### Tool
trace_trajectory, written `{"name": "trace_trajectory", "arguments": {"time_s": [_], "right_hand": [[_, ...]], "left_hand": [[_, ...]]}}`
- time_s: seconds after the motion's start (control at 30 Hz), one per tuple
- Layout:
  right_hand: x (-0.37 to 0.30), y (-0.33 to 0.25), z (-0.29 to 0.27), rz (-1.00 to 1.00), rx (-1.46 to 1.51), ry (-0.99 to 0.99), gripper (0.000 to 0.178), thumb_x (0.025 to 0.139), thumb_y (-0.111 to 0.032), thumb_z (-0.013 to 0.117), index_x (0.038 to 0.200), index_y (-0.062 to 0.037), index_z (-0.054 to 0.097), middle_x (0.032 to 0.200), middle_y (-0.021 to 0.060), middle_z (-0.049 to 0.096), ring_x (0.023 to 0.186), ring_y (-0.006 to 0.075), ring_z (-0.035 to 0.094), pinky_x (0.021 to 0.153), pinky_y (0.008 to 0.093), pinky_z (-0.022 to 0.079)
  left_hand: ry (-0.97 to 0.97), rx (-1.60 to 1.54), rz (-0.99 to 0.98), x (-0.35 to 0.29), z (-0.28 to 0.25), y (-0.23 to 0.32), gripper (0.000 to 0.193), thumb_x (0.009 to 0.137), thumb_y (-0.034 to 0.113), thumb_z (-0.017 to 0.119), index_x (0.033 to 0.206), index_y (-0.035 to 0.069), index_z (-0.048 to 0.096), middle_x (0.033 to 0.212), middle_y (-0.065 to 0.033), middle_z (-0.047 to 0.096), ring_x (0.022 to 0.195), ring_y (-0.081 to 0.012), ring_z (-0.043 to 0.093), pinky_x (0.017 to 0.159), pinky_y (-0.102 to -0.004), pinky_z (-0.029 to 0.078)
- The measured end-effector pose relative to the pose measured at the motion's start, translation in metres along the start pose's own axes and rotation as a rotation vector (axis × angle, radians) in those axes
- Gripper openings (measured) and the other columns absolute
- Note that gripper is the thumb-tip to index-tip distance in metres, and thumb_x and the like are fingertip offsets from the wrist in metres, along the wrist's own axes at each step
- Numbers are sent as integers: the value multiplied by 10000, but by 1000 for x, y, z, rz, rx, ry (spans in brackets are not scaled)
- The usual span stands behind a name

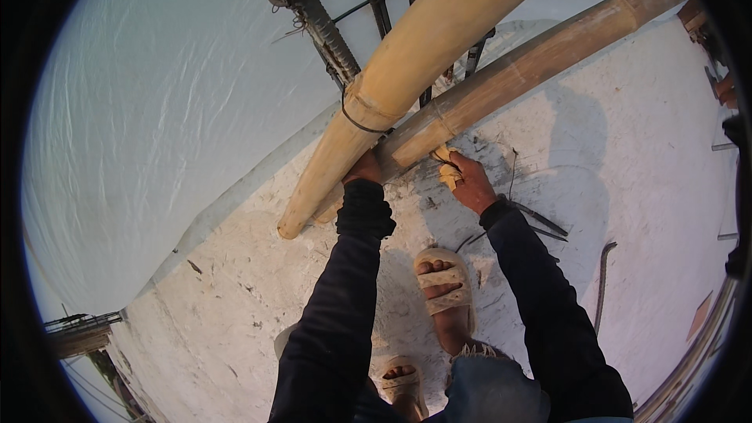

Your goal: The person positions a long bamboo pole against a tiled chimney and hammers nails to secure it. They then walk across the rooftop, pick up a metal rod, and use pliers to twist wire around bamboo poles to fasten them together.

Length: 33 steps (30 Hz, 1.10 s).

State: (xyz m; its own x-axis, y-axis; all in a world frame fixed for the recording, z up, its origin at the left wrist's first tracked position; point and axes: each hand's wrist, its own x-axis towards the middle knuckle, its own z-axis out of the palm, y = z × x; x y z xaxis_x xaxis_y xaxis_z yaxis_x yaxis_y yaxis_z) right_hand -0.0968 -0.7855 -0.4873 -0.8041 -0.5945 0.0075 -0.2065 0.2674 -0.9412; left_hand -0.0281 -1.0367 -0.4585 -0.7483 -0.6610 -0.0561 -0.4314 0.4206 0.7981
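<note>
Two bamboo poles cross low over the pale floor. The thick upper bamboo pole (439, 39) has a dark wire loop (360, 121) around it near its lower end. A lower, browner bamboo pole (540, 70) passes beneath it. My left hand (363, 169) reaches in at the crossing, its fingers hidden by the bamboo. Just below the lower pole, my right hand (472, 182) is closed. Pale yellow material (449, 175) shows at its fingertips with a thin dark strand; whether it is worn or held cannot be told.
Ribbed steel bars (321, 31) tied with wire stand beyond the poles. White plastic sheeting (149, 110) spreads at left. Dark tool handles (540, 218) show by my right wrist, and a bent steel rod (603, 286) lies farther right. My sandalled foot (445, 286) is close below.
</note>
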Motion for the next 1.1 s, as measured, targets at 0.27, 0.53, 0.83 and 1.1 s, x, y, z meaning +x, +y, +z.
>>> {"name": "trace_trajectory", "arguments": {"time_s": [0.27,0.53,0.83,1.1], "right_hand": [[-33,6,21,191,347,67,341,967,92,533,1269,7,666,1055,1,670,884,67,570,726,224,464],[7,-31,31,285,509,27,242,989,48,519,1172,3,671,979,25,646,834,98,579,696,246,472],[-21,-83,47,632,1213,259,212,988,-18,594,1194,-2,645,958,72,681,750,168,664,611,286,549],[-38,-81,40,584,963,293,215,994,-14,573,1188,-1,663,961,90,691,706,147,626,564,260,484]], "left_hand": [[279,124,193,-32,13,15,267,994,200,652,1209,50,702,1293,-113,678,1184,-230,631,1030,-372,469],[547,-277,208,-112,14,33,204,944,85,709,1138,19,706,1113,-174,707,999,-264,678,900,-368,528],[313,-861,2,-136,14,51,160,979,55,616,1076,-44,697,938,-93,728,883,-142,660,830,-291,534],[314,-642,-270,-160,6,32,286,1029,215,598,1157,-27,679,997,-92,709,895,-145,663,837,-289,539]]}}
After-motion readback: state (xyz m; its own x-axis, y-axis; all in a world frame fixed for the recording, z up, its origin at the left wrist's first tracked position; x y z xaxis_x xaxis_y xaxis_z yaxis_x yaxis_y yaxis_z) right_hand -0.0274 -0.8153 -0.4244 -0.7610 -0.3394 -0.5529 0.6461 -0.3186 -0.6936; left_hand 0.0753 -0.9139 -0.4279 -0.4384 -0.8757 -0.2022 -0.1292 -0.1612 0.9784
